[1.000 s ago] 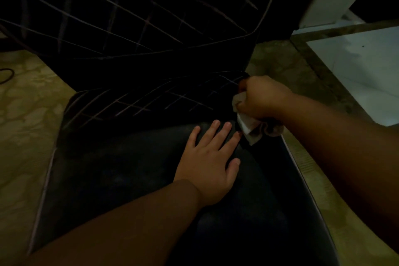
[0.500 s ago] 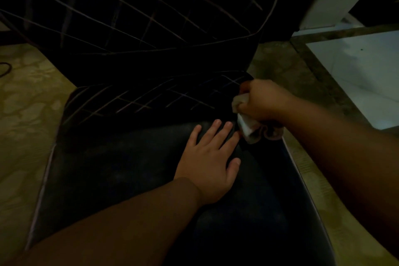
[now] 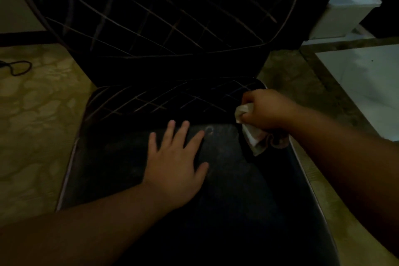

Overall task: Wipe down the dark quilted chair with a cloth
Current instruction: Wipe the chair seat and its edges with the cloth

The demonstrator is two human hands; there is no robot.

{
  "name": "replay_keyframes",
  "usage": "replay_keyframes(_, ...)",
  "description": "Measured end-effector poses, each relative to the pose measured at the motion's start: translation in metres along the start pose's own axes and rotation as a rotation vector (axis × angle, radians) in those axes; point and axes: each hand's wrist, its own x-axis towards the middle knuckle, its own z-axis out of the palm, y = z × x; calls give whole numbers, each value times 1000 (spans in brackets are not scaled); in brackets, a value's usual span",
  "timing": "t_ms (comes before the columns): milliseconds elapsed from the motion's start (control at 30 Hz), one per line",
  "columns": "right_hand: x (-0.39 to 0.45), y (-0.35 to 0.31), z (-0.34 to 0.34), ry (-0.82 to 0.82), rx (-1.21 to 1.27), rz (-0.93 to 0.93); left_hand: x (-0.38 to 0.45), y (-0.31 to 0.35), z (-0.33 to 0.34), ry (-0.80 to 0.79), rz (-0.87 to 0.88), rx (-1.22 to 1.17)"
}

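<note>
The dark quilted chair (image 3: 172, 17) fills the middle of the view, its stitched backrest upright and its seat (image 3: 233, 190) stretching toward me. My left hand (image 3: 176, 162) lies flat on the seat with fingers spread. My right hand (image 3: 265, 111) grips a bunched pale cloth (image 3: 252, 136) at the seat's back right corner, by the crease below the backrest. A tail of the cloth hangs down onto the seat.
Patterned beige floor (image 3: 36, 119) lies on both sides of the chair. A black cable (image 3: 18, 68) loops on the floor at the far left. A white lidded bin (image 3: 343, 13) stands at the upper right beside a pale floor panel (image 3: 364, 84).
My left hand has slid left across the seat, away from the cloth. My right hand keeps the cloth at the seat's back right corner.
</note>
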Motion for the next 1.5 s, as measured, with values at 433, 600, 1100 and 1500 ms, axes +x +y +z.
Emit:
replay_keyframes(433,9,-25,12,71,-13,-50,-16,-44,21,66,47,0)
replay_keyframes(600,33,-25,-4,126,-28,130,-12,-49,35,131,71,-8)
replay_keyframes(1100,39,-52,14,140,-91,21,-8,-56,44,216,121,0)
replay_keyframes(1500,47,-68,-7,36,-150,10,-7,-56,44,235,122,-9)
